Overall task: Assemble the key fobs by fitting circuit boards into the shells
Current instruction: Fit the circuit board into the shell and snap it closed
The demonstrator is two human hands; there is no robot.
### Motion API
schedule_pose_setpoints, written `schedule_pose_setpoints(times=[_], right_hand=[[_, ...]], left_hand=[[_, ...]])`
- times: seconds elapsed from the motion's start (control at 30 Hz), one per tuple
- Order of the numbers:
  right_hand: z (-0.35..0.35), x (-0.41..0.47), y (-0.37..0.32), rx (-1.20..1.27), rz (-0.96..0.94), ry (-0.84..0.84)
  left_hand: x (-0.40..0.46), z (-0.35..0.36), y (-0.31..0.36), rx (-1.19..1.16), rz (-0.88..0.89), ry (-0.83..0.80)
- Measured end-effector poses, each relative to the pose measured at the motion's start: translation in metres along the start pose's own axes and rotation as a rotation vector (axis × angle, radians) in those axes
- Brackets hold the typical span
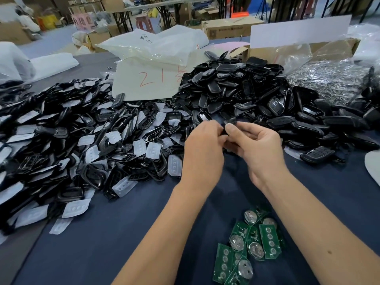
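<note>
Green circuit boards heaped near desk's front edge. Left hand, right hand both pinching black shell. Might slip, snap crooked if squeezed unevenly.

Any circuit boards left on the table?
Yes, a cluster of green circuit boards lies on the dark blue table cover near the person's right forearm, untouched by either hand.

The black piece between both hands is mostly hidden.
</note>
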State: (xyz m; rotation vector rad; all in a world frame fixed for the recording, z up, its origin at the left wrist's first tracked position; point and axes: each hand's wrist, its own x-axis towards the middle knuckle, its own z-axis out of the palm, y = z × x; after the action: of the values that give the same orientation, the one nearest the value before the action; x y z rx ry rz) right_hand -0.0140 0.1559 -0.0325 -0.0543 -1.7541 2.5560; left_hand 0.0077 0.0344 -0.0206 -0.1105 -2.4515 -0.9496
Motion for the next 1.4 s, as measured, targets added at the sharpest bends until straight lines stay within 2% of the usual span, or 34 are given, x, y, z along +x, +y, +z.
schedule_pose_setpoints(times=[0.07, 0.2, 0.3, 0.37, 0.43, 0.5, 0.8, 0.9, 1.0, 1.13, 1.23, 1.3, 1.4], right_hand=[[0.002, -0.001, 0.002, 0.031, 0.009, 0.070], [-0.002, 0.001, -0.001, 0.099, 0.034, 0.083], [-0.007, 0.005, -0.006, 0.160, 0.031, 0.042], [-0.010, 0.008, -0.011, 0.243, 0.047, 0.017], [-0.015, 0.010, -0.012, 0.312, 0.078, -0.001], [-0.019, 0.011, -0.011, 0.326, 0.097, -0.018], [-0.024, 0.013, -0.009, 0.278, 0.081, -0.184], [-0.024, 0.013, -0.009, 0.252, 0.094, -0.191], [-0.027, 0.013, -0.012, 0.249, 0.103, -0.198], [-0.030, 0.015, -0.016, 0.232, 0.091, -0.240], [-0.032, 0.016, -0.014, 0.159, 0.146, -0.297], [-0.033, 0.015, -0.012, 0.118, 0.184, -0.342], [-0.034, 0.015, -0.012, 0.093, 0.194, -0.377]], left_hand=[[-0.003, 0.005, 0.004, 0.171, 0.136, 0.001], [0.000, -0.001, 0.006, 0.083, 0.202, -0.042], [0.003, -0.013, 0.000, -0.011, 0.110, -0.032], [0.003, -0.020, -0.007, 0.089, 0.014, -0.019], [0.002, -0.022, -0.014, 0.268, -0.085, -0.119], [0.001, -0.021, -0.017, 0.329, -0.152, -0.241], [0.002, -0.013, -0.014, 0.280, -0.142, -0.360], [0.000, -0.012, -0.011, 0.175, -0.149, -0.331], [-0.002, -0.011, -0.008, -0.037, -0.247, -0.207], [0.004, -0.013, -0.009, -0.522, -0.540, -0.043], [0.008, -0.014, -0.010, -0.925, -0.747, -0.014], [0.008, -0.012, -0.012, -1.006, -0.798, -0.025], [0.007, -0.012, -0.016, -0.868, -0.772, -0.047]])
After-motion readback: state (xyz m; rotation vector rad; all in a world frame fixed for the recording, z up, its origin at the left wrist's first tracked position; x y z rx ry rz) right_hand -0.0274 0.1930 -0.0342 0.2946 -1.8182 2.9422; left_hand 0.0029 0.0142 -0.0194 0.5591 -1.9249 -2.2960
